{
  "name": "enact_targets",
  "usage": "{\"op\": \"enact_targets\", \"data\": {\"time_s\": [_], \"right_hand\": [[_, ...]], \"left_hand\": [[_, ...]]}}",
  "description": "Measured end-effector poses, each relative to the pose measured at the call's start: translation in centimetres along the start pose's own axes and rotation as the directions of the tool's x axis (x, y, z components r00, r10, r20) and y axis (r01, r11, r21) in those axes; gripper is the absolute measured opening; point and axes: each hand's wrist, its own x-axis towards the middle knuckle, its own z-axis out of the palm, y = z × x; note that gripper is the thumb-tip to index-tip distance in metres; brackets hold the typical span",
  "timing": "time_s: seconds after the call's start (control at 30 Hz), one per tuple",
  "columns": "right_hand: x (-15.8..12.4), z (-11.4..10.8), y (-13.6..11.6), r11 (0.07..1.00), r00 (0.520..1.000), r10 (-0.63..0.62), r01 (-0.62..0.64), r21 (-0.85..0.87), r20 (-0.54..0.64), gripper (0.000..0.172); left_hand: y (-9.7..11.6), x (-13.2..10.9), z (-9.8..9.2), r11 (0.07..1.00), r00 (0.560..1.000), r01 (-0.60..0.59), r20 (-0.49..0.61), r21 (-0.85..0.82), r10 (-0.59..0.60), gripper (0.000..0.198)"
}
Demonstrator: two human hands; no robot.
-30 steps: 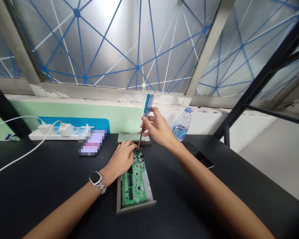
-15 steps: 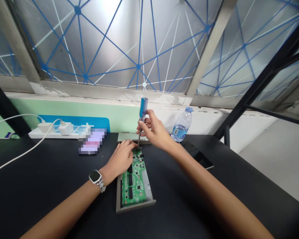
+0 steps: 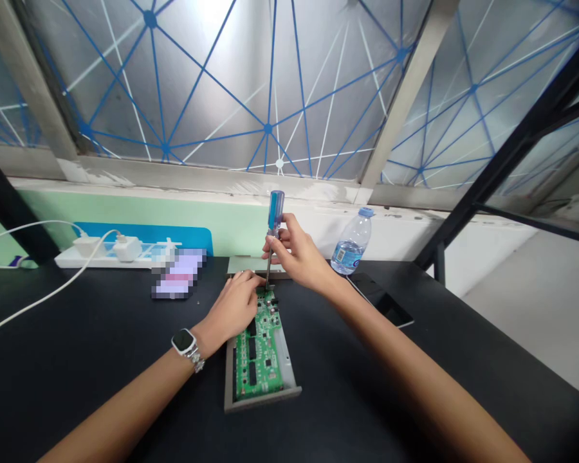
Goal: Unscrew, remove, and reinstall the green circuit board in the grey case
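Observation:
A green circuit board (image 3: 260, 350) lies in a shallow grey metal case (image 3: 289, 360) on the black table. My left hand (image 3: 234, 305), with a watch on its wrist, rests on the board's far left corner, fingers curled and pressing down. My right hand (image 3: 296, 254) grips a screwdriver (image 3: 274, 215) with a clear blue handle. The screwdriver stands nearly upright, and its tip touches the far end of the board beside my left fingertips.
A grey cover plate (image 3: 244, 265) lies just behind the case. A water bottle (image 3: 351, 241) stands at the back right, with a dark phone (image 3: 381, 299) flat before it. A white power strip (image 3: 106, 254) with chargers and cables sits at the back left. The table edge falls off at right.
The screwdriver has swung from a rightward tilt to nearly upright, and my right hand has shifted slightly left. My left hand and the board have stayed put.

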Motion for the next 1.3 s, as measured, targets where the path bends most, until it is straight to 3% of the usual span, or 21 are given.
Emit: {"op": "enact_targets", "data": {"time_s": [0.37,0.5,0.63,0.73,0.8,0.9,1.0,1.3], "right_hand": [[0.4,-1.3,-0.4,0.954,0.973,0.174,-0.204,0.220,0.149,0.012],[0.5,-1.2,-0.5,0.934,0.968,0.168,-0.216,0.284,0.184,0.014],[0.7,-1.2,-0.7,0.918,0.959,0.196,-0.253,0.306,0.205,0.019],[0.7,-1.1,-0.7,0.924,0.952,0.215,-0.270,0.269,0.216,0.021],[0.6,-0.9,-0.6,0.954,0.965,0.198,-0.230,0.190,0.172,0.022],[0.4,-0.5,-0.2,0.994,0.994,0.109,-0.109,-0.007,-0.012,0.028],[0.3,-0.1,0.1,0.983,0.984,0.028,-0.060,-0.174,-0.178,0.033],[0.2,0.4,-0.1,0.886,0.961,0.010,-0.137,-0.442,-0.276,0.035]], "left_hand": [[0.0,0.2,0.0,1.000,0.999,-0.008,-0.035,-0.023,0.007,0.024],[0.5,1.1,-0.3,0.978,0.998,-0.007,-0.058,-0.206,-0.005,0.026],[0.7,2.0,0.0,0.896,0.999,-0.010,-0.037,-0.444,-0.007,0.026],[0.7,2.1,0.2,0.848,0.999,0.001,-0.035,-0.530,-0.023,0.025],[0.7,2.0,0.1,0.848,0.998,0.016,-0.039,-0.530,-0.043,0.024],[0.9,1.8,-0.1,0.857,0.997,0.037,-0.044,-0.514,-0.069,0.024],[1.0,1.7,-0.1,0.852,0.995,0.050,-0.047,-0.520,-0.087,0.024],[1.2,1.8,-0.2,0.902,0.990,0.091,-0.060,-0.422,-0.128,0.026]]}}
